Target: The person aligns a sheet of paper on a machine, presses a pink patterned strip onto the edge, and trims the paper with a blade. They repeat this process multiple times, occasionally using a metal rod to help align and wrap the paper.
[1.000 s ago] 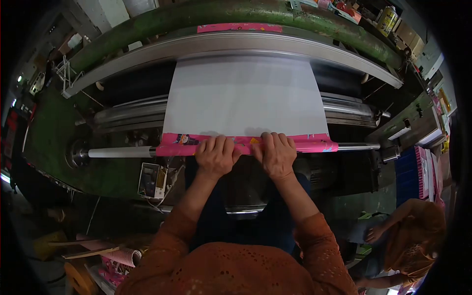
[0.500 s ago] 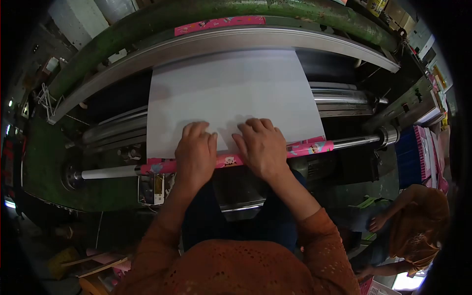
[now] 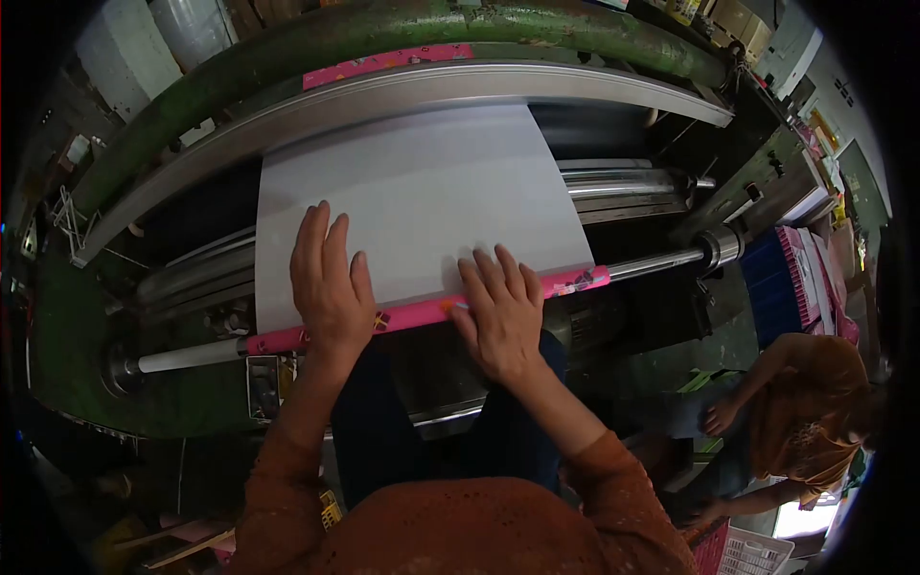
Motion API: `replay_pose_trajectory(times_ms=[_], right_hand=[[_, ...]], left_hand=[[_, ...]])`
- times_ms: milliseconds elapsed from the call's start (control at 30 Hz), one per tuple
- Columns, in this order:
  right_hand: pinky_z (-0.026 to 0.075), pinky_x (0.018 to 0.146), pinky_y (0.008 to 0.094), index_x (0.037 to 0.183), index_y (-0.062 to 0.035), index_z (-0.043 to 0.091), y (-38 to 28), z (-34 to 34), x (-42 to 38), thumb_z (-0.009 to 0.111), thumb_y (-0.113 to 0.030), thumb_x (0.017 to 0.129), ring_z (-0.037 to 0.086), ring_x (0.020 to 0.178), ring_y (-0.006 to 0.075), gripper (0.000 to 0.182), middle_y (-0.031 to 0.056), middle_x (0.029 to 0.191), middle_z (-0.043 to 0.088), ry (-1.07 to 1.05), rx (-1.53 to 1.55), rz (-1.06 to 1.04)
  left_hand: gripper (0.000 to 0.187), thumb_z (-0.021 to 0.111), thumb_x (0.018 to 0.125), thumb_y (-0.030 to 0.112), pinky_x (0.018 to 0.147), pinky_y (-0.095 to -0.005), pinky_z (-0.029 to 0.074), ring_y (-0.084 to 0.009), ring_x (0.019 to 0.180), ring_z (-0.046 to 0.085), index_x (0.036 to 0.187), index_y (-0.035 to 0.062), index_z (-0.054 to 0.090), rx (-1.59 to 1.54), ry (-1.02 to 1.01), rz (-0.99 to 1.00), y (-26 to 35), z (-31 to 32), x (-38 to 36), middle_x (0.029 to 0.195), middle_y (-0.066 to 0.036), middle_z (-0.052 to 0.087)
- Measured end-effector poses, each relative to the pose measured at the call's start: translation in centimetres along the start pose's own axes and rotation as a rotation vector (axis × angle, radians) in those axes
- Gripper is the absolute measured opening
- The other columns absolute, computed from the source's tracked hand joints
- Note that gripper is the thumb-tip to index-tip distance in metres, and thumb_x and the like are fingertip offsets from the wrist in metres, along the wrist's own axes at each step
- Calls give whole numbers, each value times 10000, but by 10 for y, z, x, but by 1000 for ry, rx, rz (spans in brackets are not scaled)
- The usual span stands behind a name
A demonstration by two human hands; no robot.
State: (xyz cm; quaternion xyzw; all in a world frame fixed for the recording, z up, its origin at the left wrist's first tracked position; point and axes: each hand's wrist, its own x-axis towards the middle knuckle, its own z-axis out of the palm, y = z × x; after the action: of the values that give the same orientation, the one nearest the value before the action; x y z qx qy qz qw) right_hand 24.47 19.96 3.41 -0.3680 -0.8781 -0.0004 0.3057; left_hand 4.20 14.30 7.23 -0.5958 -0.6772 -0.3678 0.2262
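A wide white sheet (image 3: 412, 182) comes down from under a metal bar and meets a pink printed roll (image 3: 412, 316) on a shaft. The roll's outer side shows a colourful pattern. My left hand (image 3: 331, 278) is open, fingers stretched out over the sheet's left part, its palm by the roll. My right hand (image 3: 500, 311) lies open across the roll, with its fingers spread onto the lower edge of the sheet and the thumb at the pink surface. Neither hand grips anything.
The shaft (image 3: 661, 264) ends in a round metal hub (image 3: 721, 247) at right. A long metal bar (image 3: 412, 84) and a green beam (image 3: 431, 34) cross behind. Another person (image 3: 805, 412) is at the lower right, near stacked pink-edged material (image 3: 797, 278).
My left hand has moved left and its fingers have straightened. My right hand's fingers have spread flatter over the roll. The pink edge is wound on more evenly, and the view has shifted.
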Motion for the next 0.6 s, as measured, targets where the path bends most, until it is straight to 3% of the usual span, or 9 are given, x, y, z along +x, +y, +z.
replay_pose_trajectory(times_ms=[33,100,167,200,267,400,467,533,600], right_hand=[[306,1023,493,1292,-79,543,1,0,10,622,-331,856,405,1301,339,510,137,1315,522,5,3,3],[304,1022,498,1293,-66,535,3,-2,44,616,-332,861,403,1299,350,514,152,1325,510,15,23,-11],[318,1010,476,1249,-16,535,6,2,70,619,-283,861,419,1281,343,478,164,1295,528,107,18,-2],[325,1002,468,1229,0,537,11,7,83,620,-260,860,429,1272,340,459,167,1277,539,147,20,3],[340,982,465,1190,5,550,22,5,92,620,-231,859,447,1255,336,412,167,1243,560,248,-34,-69],[313,1014,495,1234,-18,550,2,-20,7,638,-279,842,462,1248,337,480,159,1263,558,62,49,-27],[296,1027,511,1253,-54,556,4,-10,-3,638,-310,837,476,1235,336,496,149,1270,561,63,-53,3],[294,1024,516,1219,-75,581,14,-5,24,623,-312,850,489,1215,325,439,129,1200,598,113,-41,-28],[311,996,509,1162,-68,602,22,-4,59,622,-269,858,520,1156,305,365,108,1136,625,181,-24,-37]], left_hand=[[471,575,883,219,1046,-513,338,-398,1301,414,1286,-15,506,-17,55,35,6,-6,-15,1372,-209,465],[537,574,884,331,1028,-539,345,-393,1306,408,1294,-9,506,27,-219,110,41,-10,-58,1382,-204,460],[609,589,860,418,1016,-538,356,-387,1309,400,1282,-15,516,-28,-94,131,43,21,-56,1379,-201,463],[596,607,851,405,1020,-530,354,-384,1307,402,1264,-18,527,211,-249,168,35,18,-45,1365,-200,473],[527,618,851,350,1026,-519,350,-386,1284,418,1220,-20,549,147,-279,68,28,22,-17,1323,-201,499],[428,625,841,253,1028,-520,349,-375,1257,443,1177,-7,567,92,42,105,9,10,7,1284,-192,521],[399,628,829,216,1033,-528,341,-351,1243,463,1176,27,573,-82,114,223,14,-3,-22,1283,-172,526],[405,628,823,217,1043,-536,330,-338,1233,479,1189,54,569,-166,38,366,29,-4,-76,1287,-159,527],[402,619,834,254,1034,-521,337,-327,1233,469,1180,55,567,-180,-148,304,29,1,-122,1269,-144,537]])
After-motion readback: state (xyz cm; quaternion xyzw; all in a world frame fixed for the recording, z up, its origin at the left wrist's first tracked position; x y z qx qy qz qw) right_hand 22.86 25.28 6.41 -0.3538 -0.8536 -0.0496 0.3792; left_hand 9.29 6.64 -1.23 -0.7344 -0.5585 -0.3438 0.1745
